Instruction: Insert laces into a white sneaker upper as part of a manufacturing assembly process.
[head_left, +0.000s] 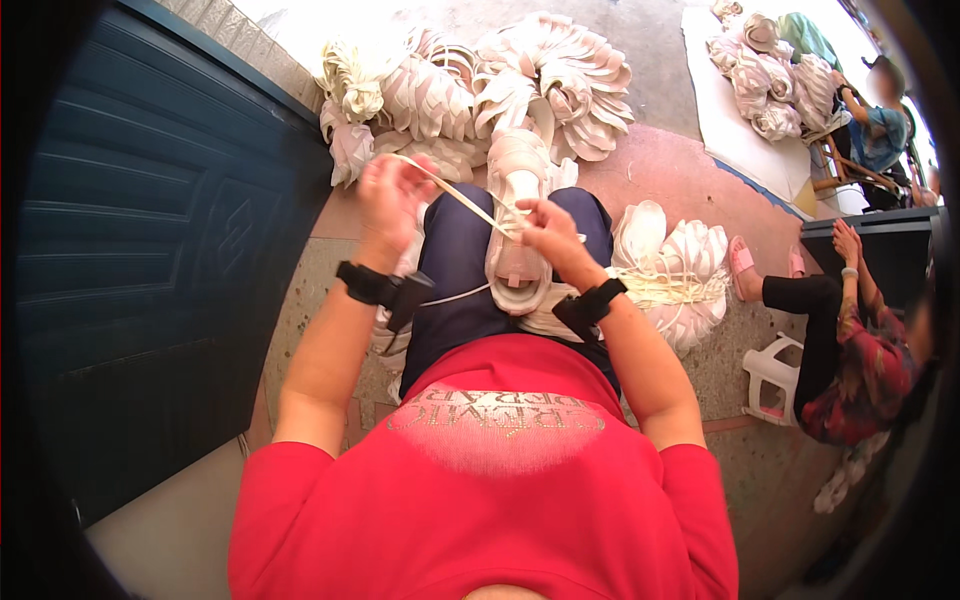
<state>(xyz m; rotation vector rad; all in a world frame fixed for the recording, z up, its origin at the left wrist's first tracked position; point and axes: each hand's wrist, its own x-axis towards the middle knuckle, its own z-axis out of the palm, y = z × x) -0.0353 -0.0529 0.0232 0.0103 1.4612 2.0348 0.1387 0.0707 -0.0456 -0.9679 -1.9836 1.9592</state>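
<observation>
Shoe (520,275), just one, two hands (393,195), one pale lace (465,205)

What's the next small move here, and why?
I'd probably steady the shoe with the right hand before pulling on the pale lace: the lace stretches from the left hand to the shoe, and the right fingers are close beside it.

To me this place looks like a simple shoe workshop: heaps of pale shoe uppers (575,80) lie on the floor (665,165), and a co-worker (860,395) sits near a white plastic stool (768,380).
</observation>
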